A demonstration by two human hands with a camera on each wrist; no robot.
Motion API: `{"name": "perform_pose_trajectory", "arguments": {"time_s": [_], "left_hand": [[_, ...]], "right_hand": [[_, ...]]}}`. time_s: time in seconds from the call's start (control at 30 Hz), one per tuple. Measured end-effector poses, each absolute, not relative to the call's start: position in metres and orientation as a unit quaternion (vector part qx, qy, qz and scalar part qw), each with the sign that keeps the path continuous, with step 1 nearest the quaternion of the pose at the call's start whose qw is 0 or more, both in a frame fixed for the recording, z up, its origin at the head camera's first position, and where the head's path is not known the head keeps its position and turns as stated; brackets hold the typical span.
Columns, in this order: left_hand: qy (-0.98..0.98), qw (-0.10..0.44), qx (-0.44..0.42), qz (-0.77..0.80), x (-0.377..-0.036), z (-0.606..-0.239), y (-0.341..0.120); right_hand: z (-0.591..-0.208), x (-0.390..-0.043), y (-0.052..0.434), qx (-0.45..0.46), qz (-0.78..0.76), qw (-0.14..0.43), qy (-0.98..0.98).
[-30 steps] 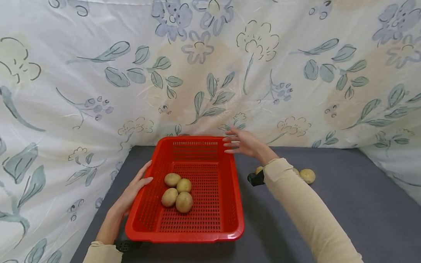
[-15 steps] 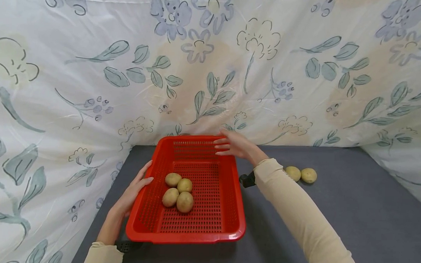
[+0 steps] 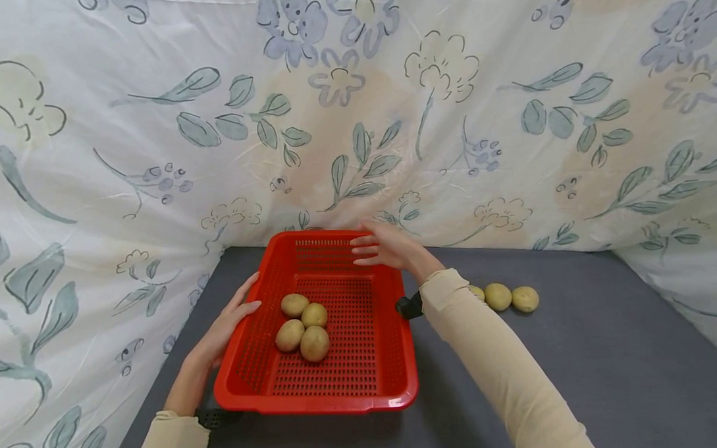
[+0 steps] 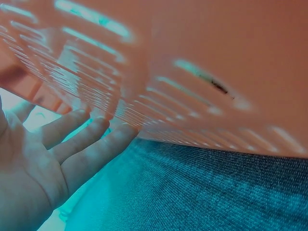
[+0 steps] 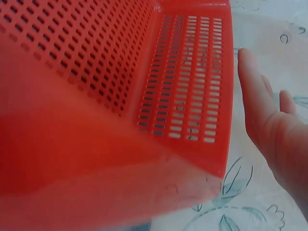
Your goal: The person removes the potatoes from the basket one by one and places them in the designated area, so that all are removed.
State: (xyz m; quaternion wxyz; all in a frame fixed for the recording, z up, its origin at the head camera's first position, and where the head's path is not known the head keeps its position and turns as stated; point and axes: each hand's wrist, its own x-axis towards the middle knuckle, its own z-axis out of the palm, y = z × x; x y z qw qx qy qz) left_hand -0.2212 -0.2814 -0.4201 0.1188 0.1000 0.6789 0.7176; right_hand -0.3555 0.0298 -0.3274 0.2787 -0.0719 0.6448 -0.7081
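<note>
Head view: from above the near edge, facing forward and down over the whole worktop (image 3: pixel 576 348). Wrist views: very close, low, both on the red basket (image 3: pixel 392 341), shared by all three.

Soft, even light is cast from above. Glare is seen on the red perforated plastic basket (image 3: pixel 394 402) at six o'clock. Edges are bowed by distortion; the left wrist view is blurred and teal-tinted.

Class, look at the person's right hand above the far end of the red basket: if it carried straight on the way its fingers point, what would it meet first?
The right hand points leftward over the basket's far end. Probably nothing for a stretch, then the floral cloth; depth is unclear.
</note>
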Motion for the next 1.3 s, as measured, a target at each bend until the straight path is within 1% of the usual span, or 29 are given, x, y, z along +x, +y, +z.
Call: {"name": "perform_pose_trajectory", "arguments": {"time_s": [0.5,0.63,0.97,1.3], "left_hand": [[0.676,0.121,0.095,0.721,-0.222,-0.421,-0.283],[0.673,0.122,0.097,0.723,-0.221,-0.42,-0.283],[0.672,0.119,0.097,0.725,-0.221,-0.42,-0.284],[0.674,0.119,0.098,0.722,-0.221,-0.421,-0.283]], "right_hand": [[-0.338,-0.343,-0.01,-0.07,-0.691,0.296,0.656],[-0.345,-0.342,-0.015,-0.075,-0.68,0.306,0.662],[-0.36,-0.336,-0.031,-0.042,-0.677,0.318,0.663],[-0.374,-0.329,-0.042,-0.049,-0.642,0.34,0.685]]}}
